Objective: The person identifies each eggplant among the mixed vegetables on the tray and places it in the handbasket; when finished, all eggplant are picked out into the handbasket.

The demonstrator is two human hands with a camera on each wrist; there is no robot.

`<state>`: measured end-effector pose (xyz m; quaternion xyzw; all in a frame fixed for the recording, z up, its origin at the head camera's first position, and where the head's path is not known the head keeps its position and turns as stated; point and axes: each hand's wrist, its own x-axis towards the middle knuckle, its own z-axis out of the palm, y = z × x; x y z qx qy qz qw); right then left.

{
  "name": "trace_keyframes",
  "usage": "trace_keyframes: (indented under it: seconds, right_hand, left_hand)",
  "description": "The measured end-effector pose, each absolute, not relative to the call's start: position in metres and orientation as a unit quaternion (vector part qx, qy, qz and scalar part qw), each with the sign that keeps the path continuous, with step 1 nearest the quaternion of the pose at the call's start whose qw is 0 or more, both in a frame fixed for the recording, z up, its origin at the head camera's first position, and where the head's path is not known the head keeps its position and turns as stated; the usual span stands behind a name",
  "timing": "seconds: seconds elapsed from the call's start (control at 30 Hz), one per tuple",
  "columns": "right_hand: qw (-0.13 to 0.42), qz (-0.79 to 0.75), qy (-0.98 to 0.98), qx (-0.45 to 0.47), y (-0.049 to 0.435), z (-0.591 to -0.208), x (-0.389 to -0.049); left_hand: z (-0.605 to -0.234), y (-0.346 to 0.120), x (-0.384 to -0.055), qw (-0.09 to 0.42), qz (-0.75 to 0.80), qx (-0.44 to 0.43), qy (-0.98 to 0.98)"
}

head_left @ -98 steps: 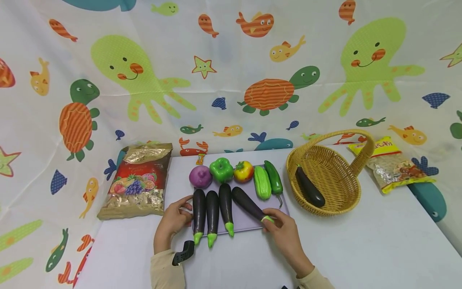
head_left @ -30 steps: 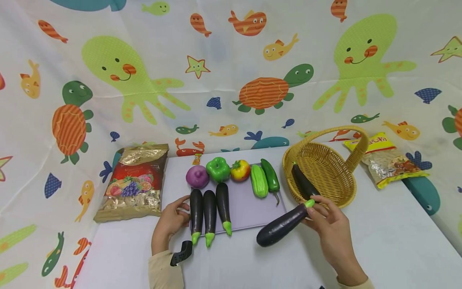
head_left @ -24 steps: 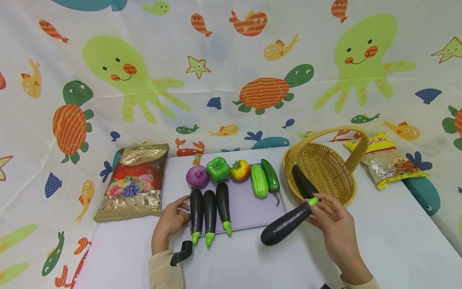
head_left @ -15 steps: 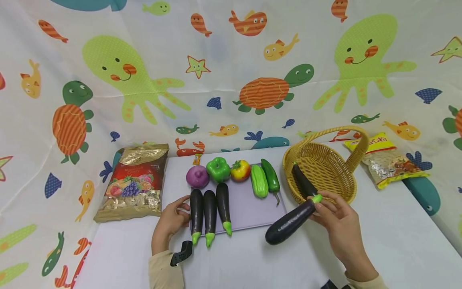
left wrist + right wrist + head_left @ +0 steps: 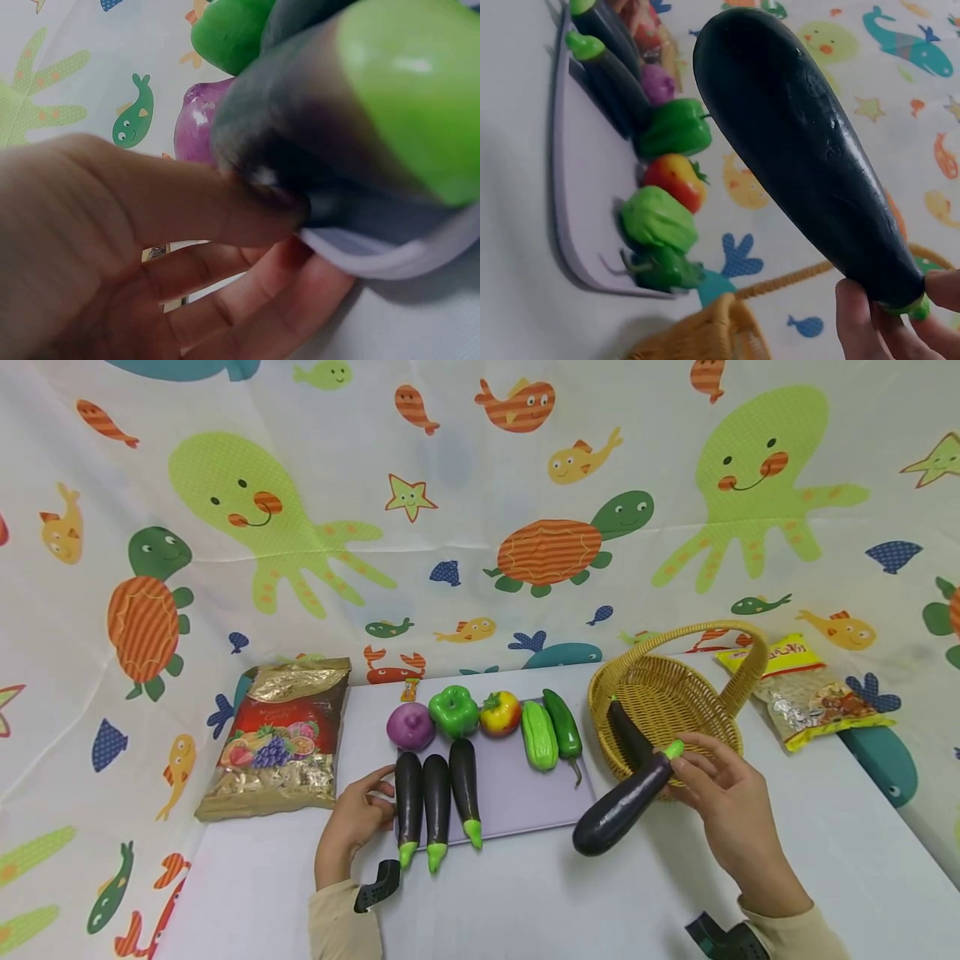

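My right hand [image 5: 727, 810] pinches a dark purple eggplant [image 5: 624, 806] by its green stem end. The eggplant slants above the table, its fat end down and to the left, close in front of the wicker basket [image 5: 727, 760]. Another eggplant [image 5: 628, 731] lies inside that basket, partly covered by the held one. My left hand [image 5: 360, 818] grips the left edge of the lilac tray [image 5: 517, 802], its thumb right beside the leftmost eggplant [image 5: 292, 112]. Two more eggplants, one in the middle [image 5: 437, 810] and one to its right [image 5: 465, 785], lie on the tray.
Along the tray's back sit a purple onion [image 5: 411, 727], a green pepper [image 5: 453, 712], a red-yellow tomato-like piece [image 5: 500, 714], a light green vegetable [image 5: 539, 735] and a green chili [image 5: 562, 725]. A candy bag [image 5: 281, 735] stands left, a yellow-edged bag [image 5: 810, 693] right.
My right hand has lifted the fourth eggplant from the tray and carried it right, up to the basket's front. My left hand has stayed at the tray's edge.
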<state>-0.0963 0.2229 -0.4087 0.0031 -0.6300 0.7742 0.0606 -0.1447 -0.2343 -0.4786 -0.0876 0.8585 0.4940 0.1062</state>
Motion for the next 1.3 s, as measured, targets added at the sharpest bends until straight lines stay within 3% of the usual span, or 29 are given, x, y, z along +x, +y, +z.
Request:
trace_keyframes:
  seconds: [0.37, 0.57, 0.77, 1.3]
  right_hand:
    - [0.015, 0.743, -0.669, -0.016, 0.26, -0.384, -0.129]
    - [-0.009, 0.644, -0.764, -0.038, 0.272, -0.376, -0.152]
    - [-0.018, 0.565, -0.824, -0.02, 0.278, -0.377, -0.183]
    - [-0.128, 0.468, -0.874, 0.035, 0.284, -0.36, -0.243]
  left_hand:
    - [-0.477, -0.236, -0.146, 0.105, 0.488, -0.086, 0.862]
    - [-0.478, -0.236, -0.146, 0.105, 0.489, -0.088, 0.861]
    - [-0.478, -0.236, -0.145, 0.104, 0.486, -0.088, 0.863]
    - [-0.479, -0.235, -0.145, 0.105, 0.492, -0.09, 0.86]
